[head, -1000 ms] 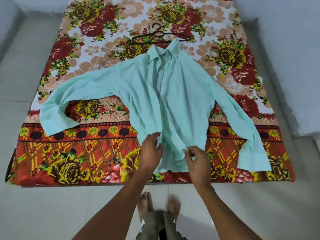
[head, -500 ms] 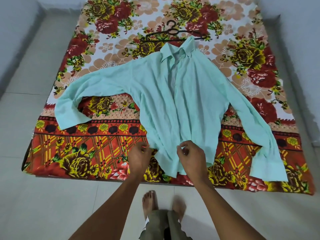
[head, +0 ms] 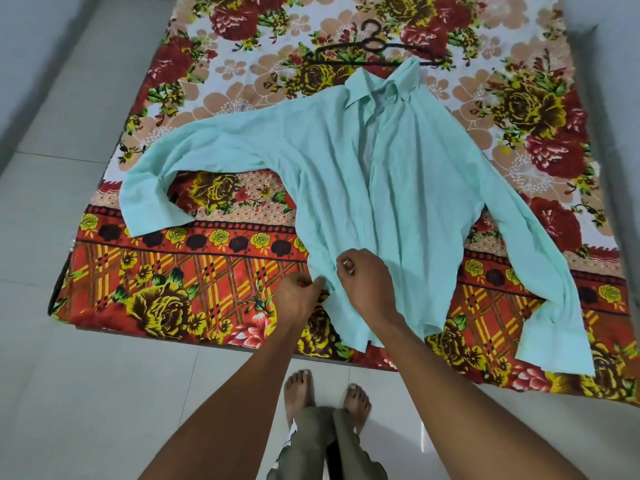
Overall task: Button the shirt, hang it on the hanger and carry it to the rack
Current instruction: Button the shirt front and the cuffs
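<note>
A mint-green long-sleeved shirt (head: 408, 188) lies spread on a floral mattress, collar far from me, sleeves out to both sides, its front placket apart near the collar. A dark hanger (head: 372, 46) rests just beyond the collar. My left hand (head: 298, 299) pinches the shirt's left front edge near the hem. My right hand (head: 363, 282) sits on the lower front, fingers curled and pinching fabric close to the left hand. No rack is in view.
The floral mattress (head: 207, 282) lies on a pale tiled floor (head: 86, 393). My bare feet (head: 325, 393) stand at its near edge. Grey walls rise at the left and right (head: 606, 98).
Both hands have slid left along the shirt's lower front and come closer together. The view has shifted, so the shirt and mattress now sit further right.
</note>
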